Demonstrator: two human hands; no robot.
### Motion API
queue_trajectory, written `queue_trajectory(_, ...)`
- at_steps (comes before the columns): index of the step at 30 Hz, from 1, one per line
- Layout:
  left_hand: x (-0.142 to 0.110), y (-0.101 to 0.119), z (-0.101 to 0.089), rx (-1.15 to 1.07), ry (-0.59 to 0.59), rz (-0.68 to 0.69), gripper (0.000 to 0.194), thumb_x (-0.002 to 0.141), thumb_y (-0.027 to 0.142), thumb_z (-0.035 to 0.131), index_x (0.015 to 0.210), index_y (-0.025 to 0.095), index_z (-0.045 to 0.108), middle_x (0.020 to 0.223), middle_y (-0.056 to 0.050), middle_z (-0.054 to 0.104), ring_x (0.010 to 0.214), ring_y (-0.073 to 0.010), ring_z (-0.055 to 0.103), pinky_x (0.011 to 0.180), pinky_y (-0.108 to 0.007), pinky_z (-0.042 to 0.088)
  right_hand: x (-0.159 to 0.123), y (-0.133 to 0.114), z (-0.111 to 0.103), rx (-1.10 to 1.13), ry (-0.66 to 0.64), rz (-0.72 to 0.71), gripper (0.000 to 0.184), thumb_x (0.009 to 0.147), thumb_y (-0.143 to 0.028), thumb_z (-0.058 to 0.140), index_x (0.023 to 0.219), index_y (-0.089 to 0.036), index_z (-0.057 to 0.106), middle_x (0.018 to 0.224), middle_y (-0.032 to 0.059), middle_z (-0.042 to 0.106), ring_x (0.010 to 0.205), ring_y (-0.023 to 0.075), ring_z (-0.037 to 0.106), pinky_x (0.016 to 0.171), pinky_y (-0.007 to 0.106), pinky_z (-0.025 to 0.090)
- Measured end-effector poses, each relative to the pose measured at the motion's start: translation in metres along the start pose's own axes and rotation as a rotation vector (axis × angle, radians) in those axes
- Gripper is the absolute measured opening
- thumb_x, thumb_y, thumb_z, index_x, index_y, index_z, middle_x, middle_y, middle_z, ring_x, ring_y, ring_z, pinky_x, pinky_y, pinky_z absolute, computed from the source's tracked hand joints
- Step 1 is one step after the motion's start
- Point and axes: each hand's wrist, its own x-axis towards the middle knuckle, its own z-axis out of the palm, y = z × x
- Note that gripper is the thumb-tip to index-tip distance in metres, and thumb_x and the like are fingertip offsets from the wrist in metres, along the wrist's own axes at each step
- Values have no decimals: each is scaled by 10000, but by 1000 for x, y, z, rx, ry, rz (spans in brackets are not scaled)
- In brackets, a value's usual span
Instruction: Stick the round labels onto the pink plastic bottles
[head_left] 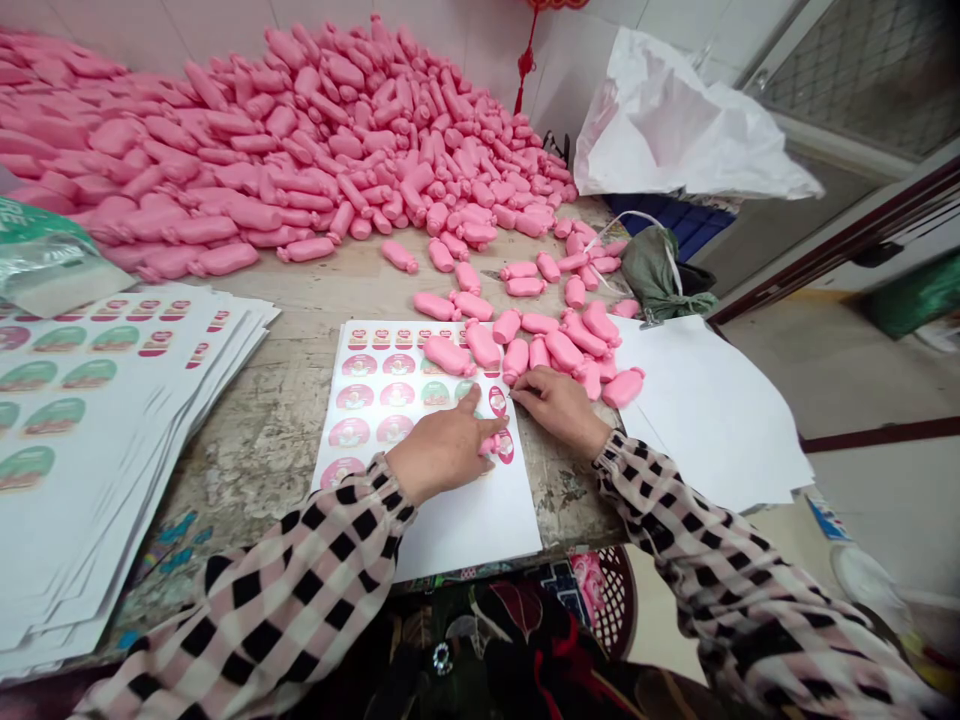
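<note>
A white sheet of printed stickers (442, 535) lies in front of me, with pink and green labels in rows. My left hand (442, 445) rests over its right part, the index finger stretched onto the paper. A small pink bottle-shaped piece (490, 443) shows beneath its fingers, mostly hidden by them. At the sheet's right edge my right hand (559, 405) is closed in a pinch, its fingertips beside a red oval sticker (498, 401). What the pinch holds is too small to make out. Several loose pink pieces (566, 350) lie just beyond both hands, some on the sheet's top.
A large heap of pink pieces (300, 150) fills the table's back. Stacked sticker sheets (97, 480) lie at left, beside a plastic-wrapped pack (52, 260). White paper (705, 410), a grey-green cloth bundle (660, 270) and a white bag (675, 130) are at right.
</note>
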Motion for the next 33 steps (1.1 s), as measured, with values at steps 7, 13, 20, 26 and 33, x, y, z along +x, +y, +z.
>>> queue_trajectory(7,-1,0,-1,10,2,27,596,721,361,571,1306,357,459,1509,-88,142,959,-328,598,803,-417,440,0,-1,0,-24,25,-25,174,852,-310,514,852,-217,661,907,27,637,815,154,569,679,256,393)
queue_trajectory(13,-1,2,-2,26,-4,33,590,726,361,570,1305,357,459,1501,-91,160,953,-327,600,795,-424,450,-3,3,6,107,35,-13,137,826,-291,540,814,-216,654,884,14,650,808,152,570,713,272,398)
queue_trajectory(20,-2,3,-4,57,-1,55,582,738,355,559,1311,338,454,1497,-106,156,978,-326,590,812,-422,450,-8,-7,33,201,241,231,160,815,-326,527,798,-205,631,842,12,646,757,151,567,708,284,399)
queue_trajectory(26,-2,5,-5,117,-12,52,579,741,372,562,1308,340,449,1486,-108,184,982,-306,596,807,-402,465,2,-12,36,128,266,225,159,820,-321,503,786,-213,614,850,17,641,768,164,566,677,283,383)
queue_trajectory(33,-1,4,-5,109,-15,58,583,748,377,546,1319,339,437,1490,-126,172,982,-316,598,811,-412,466,8,0,21,100,108,112,136,812,-328,539,802,-219,620,863,8,645,750,153,558,632,264,368)
